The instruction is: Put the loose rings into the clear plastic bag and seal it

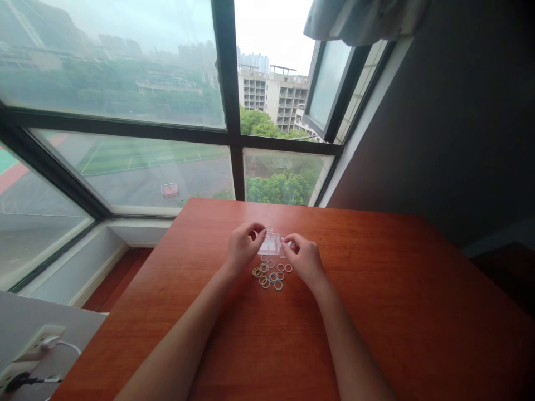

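Observation:
A small clear plastic box point(273, 245) stands on the table between my two hands. My left hand point(244, 245) is at its left side, thumb and forefinger pinched at a thin ring point(268, 229) held over the box. On the other side my right hand point(305, 257) has its fingertips closed at the box's right edge; its finger pads are partly hidden. Several thin rings, some pale and some yellowish, lie loose in front of the box, among them a yellowish ring point(256, 272) and a pale ring point(278, 285).
The reddish-brown wooden table point(376, 289) carries the box and rings. Beyond its far edge rise dark-framed windows point(236, 167), one pane open at the right. Wall sockets point(37, 345) with plugged cables are at the lower left. A curtain point(363, 22) hangs above.

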Tool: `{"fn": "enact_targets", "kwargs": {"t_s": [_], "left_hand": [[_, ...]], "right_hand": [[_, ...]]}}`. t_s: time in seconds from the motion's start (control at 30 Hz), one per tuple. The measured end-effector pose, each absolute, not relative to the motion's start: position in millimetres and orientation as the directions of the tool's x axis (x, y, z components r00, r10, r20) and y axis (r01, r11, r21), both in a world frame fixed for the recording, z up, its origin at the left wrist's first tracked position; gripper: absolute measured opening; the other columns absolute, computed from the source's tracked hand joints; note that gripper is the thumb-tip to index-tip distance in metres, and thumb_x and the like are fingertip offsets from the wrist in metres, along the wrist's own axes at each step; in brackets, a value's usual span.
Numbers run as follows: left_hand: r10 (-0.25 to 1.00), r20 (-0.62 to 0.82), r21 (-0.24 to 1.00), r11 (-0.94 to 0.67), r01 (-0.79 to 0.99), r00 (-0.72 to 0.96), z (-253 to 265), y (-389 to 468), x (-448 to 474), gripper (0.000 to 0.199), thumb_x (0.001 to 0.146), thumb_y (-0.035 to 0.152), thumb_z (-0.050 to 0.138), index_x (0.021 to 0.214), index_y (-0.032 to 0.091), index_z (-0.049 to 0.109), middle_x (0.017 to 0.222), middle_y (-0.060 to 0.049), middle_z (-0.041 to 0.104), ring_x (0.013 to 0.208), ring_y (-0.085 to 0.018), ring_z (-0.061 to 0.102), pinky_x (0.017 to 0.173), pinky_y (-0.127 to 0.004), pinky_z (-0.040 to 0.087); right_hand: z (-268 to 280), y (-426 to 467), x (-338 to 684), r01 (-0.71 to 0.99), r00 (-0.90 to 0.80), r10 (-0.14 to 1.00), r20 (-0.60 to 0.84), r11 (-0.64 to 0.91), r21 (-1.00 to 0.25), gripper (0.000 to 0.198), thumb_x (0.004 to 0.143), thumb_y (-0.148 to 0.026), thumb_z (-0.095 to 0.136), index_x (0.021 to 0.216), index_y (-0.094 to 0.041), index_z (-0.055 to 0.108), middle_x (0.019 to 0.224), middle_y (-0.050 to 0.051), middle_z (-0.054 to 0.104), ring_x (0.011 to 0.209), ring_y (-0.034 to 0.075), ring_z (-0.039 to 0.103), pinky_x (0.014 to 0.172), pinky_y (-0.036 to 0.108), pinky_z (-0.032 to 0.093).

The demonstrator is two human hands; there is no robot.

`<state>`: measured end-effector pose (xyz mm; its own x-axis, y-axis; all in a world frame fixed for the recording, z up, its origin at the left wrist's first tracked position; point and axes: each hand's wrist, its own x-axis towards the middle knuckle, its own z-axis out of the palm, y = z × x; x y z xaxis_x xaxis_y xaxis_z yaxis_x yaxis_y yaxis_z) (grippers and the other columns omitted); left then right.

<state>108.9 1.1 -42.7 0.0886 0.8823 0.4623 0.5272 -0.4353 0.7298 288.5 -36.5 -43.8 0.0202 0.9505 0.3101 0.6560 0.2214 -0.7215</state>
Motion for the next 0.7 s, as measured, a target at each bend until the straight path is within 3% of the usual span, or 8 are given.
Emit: {"fn": "enact_targets", "kwargs": {"t_s": [0.43, 0.7], "left_hand": [[0.877, 0.445, 0.647, -0.453, 0.613, 0.179, -55.7, 10.4, 109.7, 0.009, 0.081, 0.020, 0.058, 0.084, 0.018, 0.066, 0.075, 0.000, 0.064, 0.061, -0.011, 0.052, 0.060, -0.022, 0.040], [0.883, 0.440, 0.660, -0.443, 0.607, 0.166, -53.9, 8.8, 106.1, 0.009, 0.082, 0.021, 0.057, 0.083, 0.018, 0.066, 0.075, -0.001, 0.064, 0.062, -0.011, 0.053, 0.060, -0.022, 0.041]], "right_hand": [[-44.3, -36.5, 291.1, 0.740, -0.066, 0.974, 0.218, 0.194, -0.644, 0.009, 0.078, -0.023, 0.058, 0.079, -0.022, 0.067, 0.057, -0.004, 0.059, 0.054, 0.011, 0.052, 0.057, 0.021, 0.034], [-41.6, -40.8, 299.0, 0.823, -0.167, 0.985, 0.051, 0.168, -0.543, 0.012, 0.078, -0.024, 0.058, 0.078, -0.023, 0.070, 0.066, -0.001, 0.066, 0.060, 0.013, 0.057, 0.057, 0.021, 0.033]]}}
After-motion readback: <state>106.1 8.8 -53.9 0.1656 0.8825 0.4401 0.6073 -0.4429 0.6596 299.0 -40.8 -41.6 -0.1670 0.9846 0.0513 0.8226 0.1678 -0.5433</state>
